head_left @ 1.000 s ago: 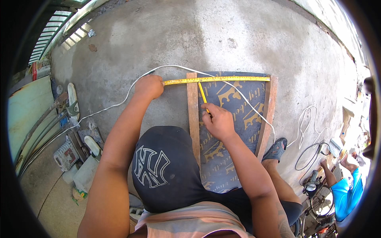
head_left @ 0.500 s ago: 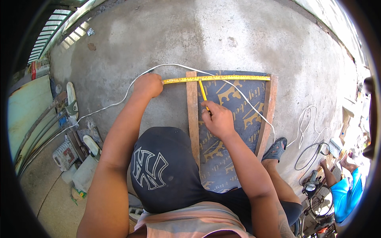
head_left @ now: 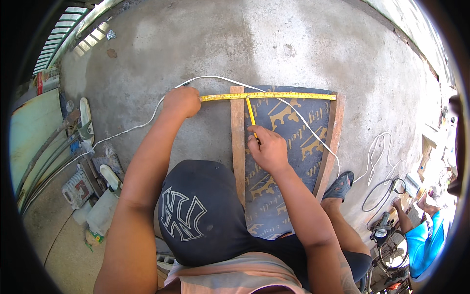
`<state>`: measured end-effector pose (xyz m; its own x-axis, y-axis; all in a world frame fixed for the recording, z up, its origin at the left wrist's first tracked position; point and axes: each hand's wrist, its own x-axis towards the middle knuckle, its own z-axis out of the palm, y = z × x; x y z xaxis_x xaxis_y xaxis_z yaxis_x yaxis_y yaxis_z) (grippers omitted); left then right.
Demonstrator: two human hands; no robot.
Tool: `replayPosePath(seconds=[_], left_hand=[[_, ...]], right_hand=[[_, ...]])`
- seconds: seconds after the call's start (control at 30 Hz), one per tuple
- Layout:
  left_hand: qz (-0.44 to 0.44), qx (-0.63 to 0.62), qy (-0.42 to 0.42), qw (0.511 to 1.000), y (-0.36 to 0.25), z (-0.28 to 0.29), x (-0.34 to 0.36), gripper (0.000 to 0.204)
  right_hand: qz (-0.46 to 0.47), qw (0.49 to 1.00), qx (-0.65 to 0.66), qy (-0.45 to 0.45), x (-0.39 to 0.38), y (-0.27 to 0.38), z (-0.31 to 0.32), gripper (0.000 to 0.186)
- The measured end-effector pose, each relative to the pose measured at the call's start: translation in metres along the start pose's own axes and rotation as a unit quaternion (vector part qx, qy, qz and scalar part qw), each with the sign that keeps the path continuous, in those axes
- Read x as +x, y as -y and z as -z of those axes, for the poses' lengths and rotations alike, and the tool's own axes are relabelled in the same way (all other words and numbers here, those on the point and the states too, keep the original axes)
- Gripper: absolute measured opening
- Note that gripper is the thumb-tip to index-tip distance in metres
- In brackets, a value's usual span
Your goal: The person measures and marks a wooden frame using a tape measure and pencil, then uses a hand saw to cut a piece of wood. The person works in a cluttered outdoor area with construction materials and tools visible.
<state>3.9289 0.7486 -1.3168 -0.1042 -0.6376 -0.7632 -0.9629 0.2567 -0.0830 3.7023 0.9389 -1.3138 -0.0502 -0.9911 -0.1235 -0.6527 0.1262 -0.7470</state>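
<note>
I work through a single fisheye view, worn on the person's head, the left one of a side-by-side pair. It looks steeply down and a little forward from above the striped shirt (head_left: 240,269), so I share the wearer's left and right. The shirt sits nearest my lens, at the near edge; both forearms reach away from me, and the left hand (head_left: 182,101) and right hand (head_left: 268,149) fall around the middle, at close working range. Beyond them the concrete floor (head_left: 196,44) runs to the far side. My coverage is wide, taking in a slatted grille (head_left: 55,41) far left and another person's blue garment (head_left: 426,245) near right, with edges bowing toward a dark round rim.
</note>
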Motion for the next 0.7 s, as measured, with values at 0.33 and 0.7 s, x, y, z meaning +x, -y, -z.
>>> replayPosePath(seconds=[0.33,0.7], left_hand=[[-0.003,0.003,0.007,1.0,0.0001,0.0008,-0.0003,0.03],[-0.003,-0.01,0.006,1.0,-0.0001,0.0017,-0.0008,0.031]], right_hand=[[-0.002,1.0,-0.025,0.002,0.0015,0.0004,0.0019,0.017],[0.007,1.0,-0.018,0.005,0.0067,0.0041,0.0006,0.017]])
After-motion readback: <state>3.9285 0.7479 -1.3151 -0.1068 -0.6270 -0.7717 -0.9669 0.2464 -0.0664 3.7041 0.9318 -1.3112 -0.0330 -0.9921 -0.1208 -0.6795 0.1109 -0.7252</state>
